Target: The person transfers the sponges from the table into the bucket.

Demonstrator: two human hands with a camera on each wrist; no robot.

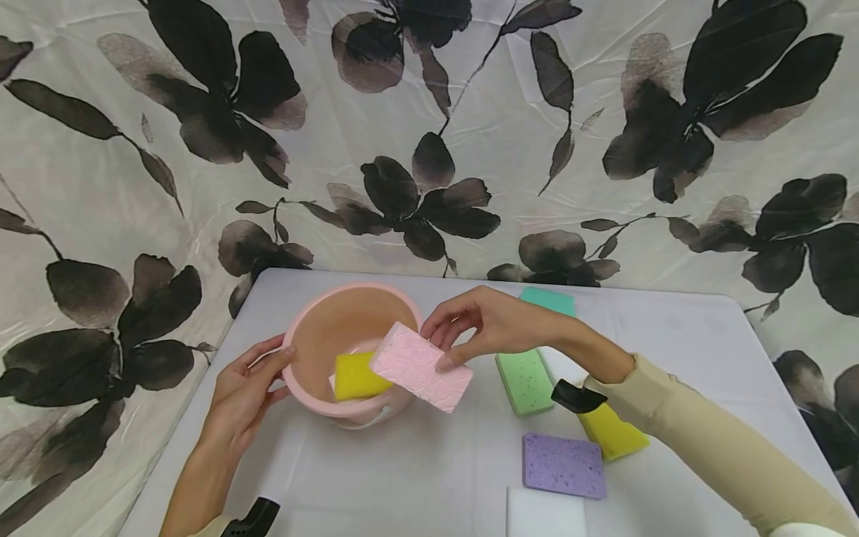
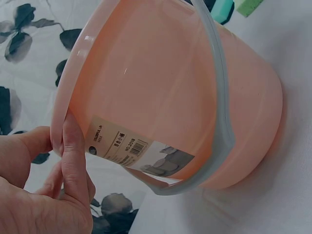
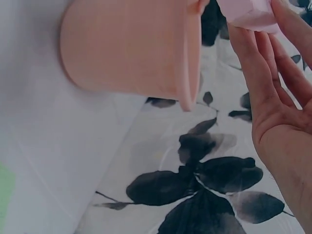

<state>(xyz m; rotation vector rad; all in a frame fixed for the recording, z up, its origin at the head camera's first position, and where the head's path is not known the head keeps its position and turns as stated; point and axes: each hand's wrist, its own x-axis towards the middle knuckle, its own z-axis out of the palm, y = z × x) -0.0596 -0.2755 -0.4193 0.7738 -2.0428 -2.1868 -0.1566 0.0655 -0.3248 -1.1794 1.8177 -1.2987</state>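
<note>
A pink bucket (image 1: 315,406) stands on the white table, its grey handle (image 2: 222,97) hanging down the side. My left hand (image 1: 244,391) pinches the bucket's left rim between thumb and fingers. Between the thumb and fingers of my right hand (image 1: 490,324) is a pink sponge (image 1: 421,367), held over the bucket's right rim and tilted. Inside the bucket lies a yellow sponge (image 1: 359,375), with a sliver of something pale at its left. In the right wrist view the pink sponge (image 3: 248,14) shows only at the top edge.
Right of the bucket lie a green sponge (image 1: 525,382), a purple sponge (image 1: 564,465), a white sponge (image 1: 545,513) and another yellow sponge (image 1: 616,432), partly behind the right wrist. A teal sponge (image 1: 549,300) lies farther back. Behind the white table (image 1: 376,477) hangs a floral cloth (image 1: 416,112).
</note>
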